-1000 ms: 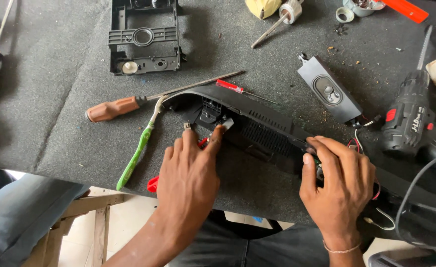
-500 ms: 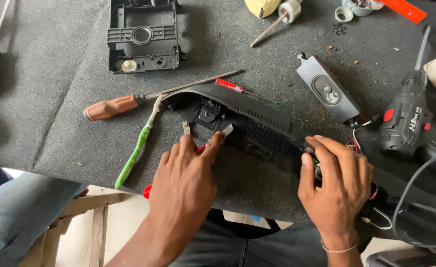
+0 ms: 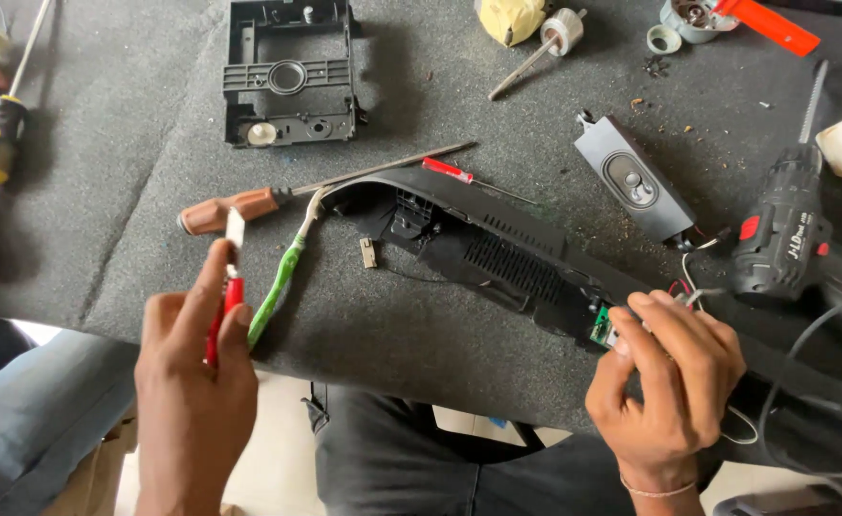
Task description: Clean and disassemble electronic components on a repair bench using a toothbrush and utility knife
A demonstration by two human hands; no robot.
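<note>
While my left hand (image 3: 196,373) pinches the red-handled tool (image 3: 222,311) shut and my right hand (image 3: 674,368) clamps the black housing's (image 3: 497,253) end at the table edge, thin wires (image 3: 693,287) could snag or tear.

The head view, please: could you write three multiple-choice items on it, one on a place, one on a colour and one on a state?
1. Where does the drill lie?
A. at the right of the table
B. at the left of the table
C. on the person's lap

2. What colour is the handle of the tool in the left hand?
A. blue
B. red
C. white

3. What is the right hand doing?
A. resting flat on bare table
B. lifting the drill
C. gripping the end of the black housing

Answers: 1 A, the drill lies by the right edge. 2 B, red shows between the fingers. 3 C, its fingers close at the green board.
</note>
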